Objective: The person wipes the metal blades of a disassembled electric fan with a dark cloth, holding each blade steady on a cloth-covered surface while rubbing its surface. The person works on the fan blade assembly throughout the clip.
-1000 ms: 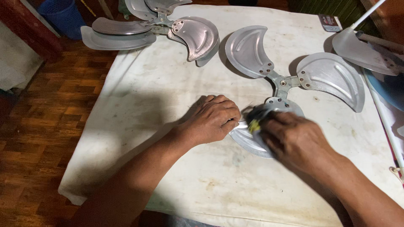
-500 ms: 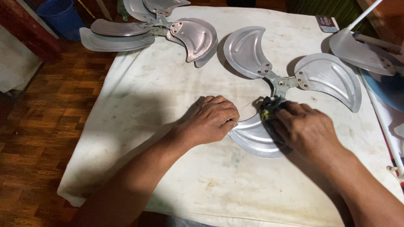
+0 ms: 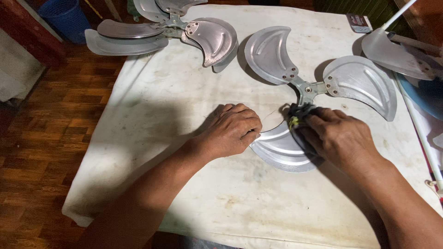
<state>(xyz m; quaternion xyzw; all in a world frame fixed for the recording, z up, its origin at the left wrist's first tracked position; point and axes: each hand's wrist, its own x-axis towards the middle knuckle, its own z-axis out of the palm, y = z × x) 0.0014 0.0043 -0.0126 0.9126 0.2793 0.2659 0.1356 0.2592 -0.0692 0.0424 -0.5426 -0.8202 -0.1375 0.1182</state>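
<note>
Sliding toward the hub, right hand (image 3: 339,136) clutches a dark pad (image 3: 299,117); left hand (image 3: 233,129), curled, steadies the fan blade (image 3: 279,150).

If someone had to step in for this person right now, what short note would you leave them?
Left hand: pressed flat on the near blade's edge of the three-bladed silver metal fan propeller, steadying it.
Right hand: presses a dark scrubbing pad with a yellow patch on that blade, close to the hub.
The propeller lies on the stained white table cover.
Done: cannot tell how much has been rubbed.
Left: cannot tell either; the two far blades lie untouched.
</note>
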